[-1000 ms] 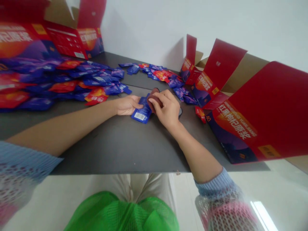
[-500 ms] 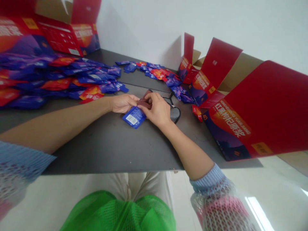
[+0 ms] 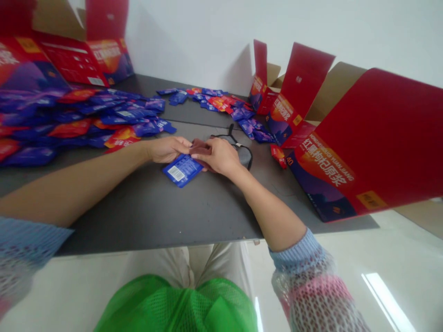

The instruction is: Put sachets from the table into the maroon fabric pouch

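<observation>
A blue sachet (image 3: 182, 169) with a white barcode label lies on the dark table (image 3: 166, 216) in front of me. My left hand (image 3: 168, 148) grips its upper edge with curled fingers. My right hand (image 3: 217, 156) is closed on a dark red-brown cloth (image 3: 199, 146) pressed against the sachet's top. Just behind my right hand lies a grey face mask (image 3: 244, 156) with black loops.
A big heap of blue and red sachets (image 3: 69, 120) covers the table's left side, a smaller scatter (image 3: 221, 103) lies at the back. Open red cartons stand at the right (image 3: 360, 147), back right (image 3: 294, 106) and back left (image 3: 69, 50). A green mesh item (image 3: 173, 304) rests on my lap.
Both hands and the sachet have slid left and slightly nearer. The cloth has moved from the sachet's middle to its top edge, and more of the grey mask shows behind my right hand.
</observation>
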A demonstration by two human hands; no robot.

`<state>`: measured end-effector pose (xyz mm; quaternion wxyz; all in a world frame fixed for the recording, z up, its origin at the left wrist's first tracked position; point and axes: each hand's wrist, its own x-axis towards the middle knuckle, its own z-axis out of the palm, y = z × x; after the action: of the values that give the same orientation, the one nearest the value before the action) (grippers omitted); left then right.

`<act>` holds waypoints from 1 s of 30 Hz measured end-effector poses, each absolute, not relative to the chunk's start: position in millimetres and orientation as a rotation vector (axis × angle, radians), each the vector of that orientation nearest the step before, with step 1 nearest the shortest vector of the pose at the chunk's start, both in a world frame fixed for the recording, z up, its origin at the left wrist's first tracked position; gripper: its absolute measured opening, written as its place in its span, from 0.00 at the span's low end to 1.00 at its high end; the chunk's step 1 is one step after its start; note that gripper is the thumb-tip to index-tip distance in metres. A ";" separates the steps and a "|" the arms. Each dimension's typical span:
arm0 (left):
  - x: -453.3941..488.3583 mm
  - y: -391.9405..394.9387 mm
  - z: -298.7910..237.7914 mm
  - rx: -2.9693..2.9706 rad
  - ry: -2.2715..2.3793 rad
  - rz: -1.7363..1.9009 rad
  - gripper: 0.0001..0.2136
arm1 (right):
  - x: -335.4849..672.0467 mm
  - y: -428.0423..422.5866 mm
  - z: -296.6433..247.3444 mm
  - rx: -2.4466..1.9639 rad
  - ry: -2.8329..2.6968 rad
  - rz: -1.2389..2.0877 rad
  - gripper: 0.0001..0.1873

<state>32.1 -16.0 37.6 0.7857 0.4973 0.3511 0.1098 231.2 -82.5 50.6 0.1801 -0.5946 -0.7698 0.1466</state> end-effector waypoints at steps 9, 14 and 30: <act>33.2 -24.3 44.4 1.197 0.696 0.090 0.10 | 275.9 -64.1 53.1 -1.877 -1.834 -0.049 0.25; 36.6 -29.7 32.3 1.064 0.733 0.454 0.07 | 272.2 -64.1 42.6 -1.969 -1.828 0.007 0.26; 58.6 -50.6 33.0 0.994 1.025 0.930 0.11 | 251.9 -74.4 41.5 -1.966 -2.096 0.069 0.17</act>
<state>58.6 -50.6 33.0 0.6585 0.4390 0.4528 0.4106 251.9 -74.4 41.5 0.1331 -0.6779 -0.7226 0.0237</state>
